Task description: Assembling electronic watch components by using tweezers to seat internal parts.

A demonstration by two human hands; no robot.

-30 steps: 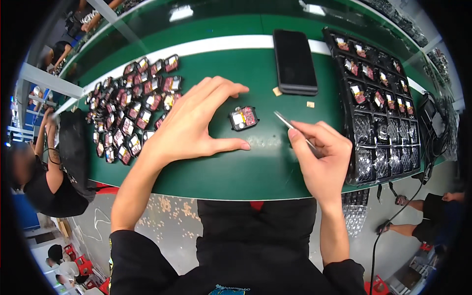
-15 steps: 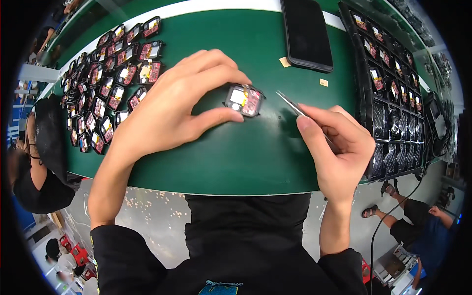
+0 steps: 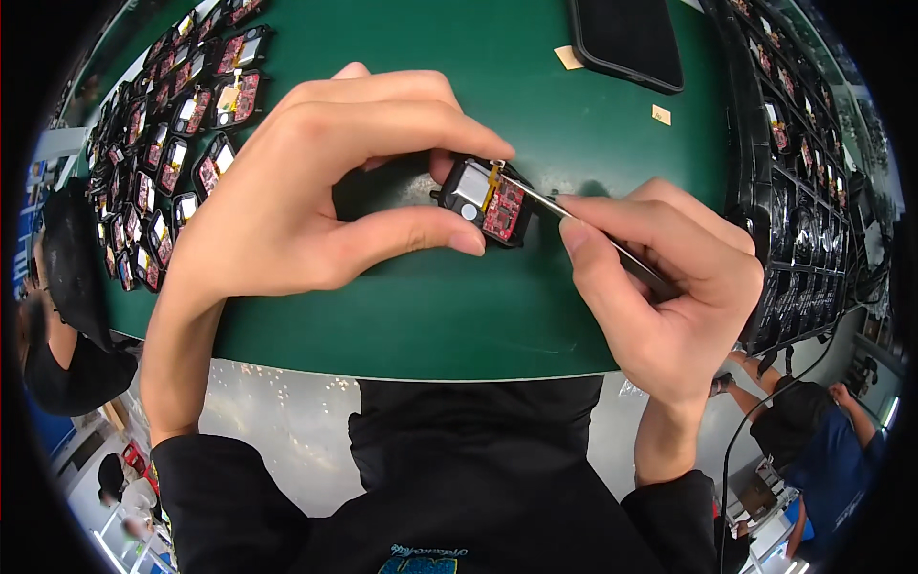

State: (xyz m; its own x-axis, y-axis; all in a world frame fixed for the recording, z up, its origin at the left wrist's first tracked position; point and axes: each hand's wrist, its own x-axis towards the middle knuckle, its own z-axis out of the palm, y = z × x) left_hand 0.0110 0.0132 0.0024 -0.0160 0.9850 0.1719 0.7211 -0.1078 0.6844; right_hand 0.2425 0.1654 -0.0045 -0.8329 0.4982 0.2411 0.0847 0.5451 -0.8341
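A small black device housing [image 3: 523, 222] lies open-faced on the green table, showing a red circuit board, a silver battery and a yellow flex strip. My left hand [image 3: 335, 182] grips it between thumb and forefinger by its near and far edges. In my right hand [image 3: 660, 277] is a pair of metal tweezers [image 3: 612, 241], held slanting down to the left. Their tips reach the board beside the yellow strip, near the housing's far edge. Whether the tips pinch anything is too small to tell.
Many similar open housings [image 3: 172, 158] crowd the table's left side. A black phone [image 3: 626, 43] lies at the back, with small tan paper pieces [image 3: 661, 115] near it. Black compartment trays [image 3: 794, 249] holding more units stand at the right. Other people are beyond the table on both sides.
The tweezers in my right hand have moved left from beside the housing onto its board. My left hand still holds the housing. The view has moved closer to the table.
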